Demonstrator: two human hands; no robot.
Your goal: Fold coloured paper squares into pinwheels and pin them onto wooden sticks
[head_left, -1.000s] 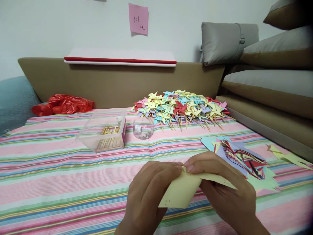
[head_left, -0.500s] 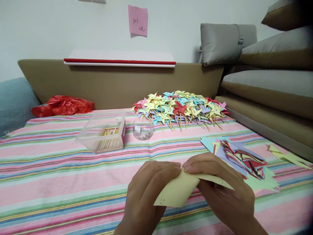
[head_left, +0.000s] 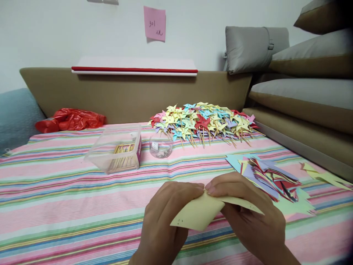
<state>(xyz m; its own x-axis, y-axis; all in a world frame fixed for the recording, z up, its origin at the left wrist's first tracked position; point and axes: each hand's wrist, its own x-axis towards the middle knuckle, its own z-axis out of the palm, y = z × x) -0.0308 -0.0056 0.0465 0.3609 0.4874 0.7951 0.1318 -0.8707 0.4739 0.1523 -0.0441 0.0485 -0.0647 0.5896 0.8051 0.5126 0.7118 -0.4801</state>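
Between my two hands is a pale yellow paper piece, bent and cut into flaps, with small dark dots near its edges. My left hand is closed on its left side, fingers curled over the top. Gripping the right side, my right hand has its fingertips almost touching those of the left. Something tiny shows where the fingertips meet, too small to name. The thumbs are mostly hidden. Just right of my right hand lies a stack of coloured cut paper sheets.
Pinwheels on sticks are heaped at the back. A clear plastic box holds thin wooden sticks, beside a round clear container with small metal bits. A red plastic bag lies back left; cushions are stacked at right. Striped cloth covers the surface.
The near flap of the yellow paper has swung up and to the left. Both hands keep their grip and have shifted only slightly left.
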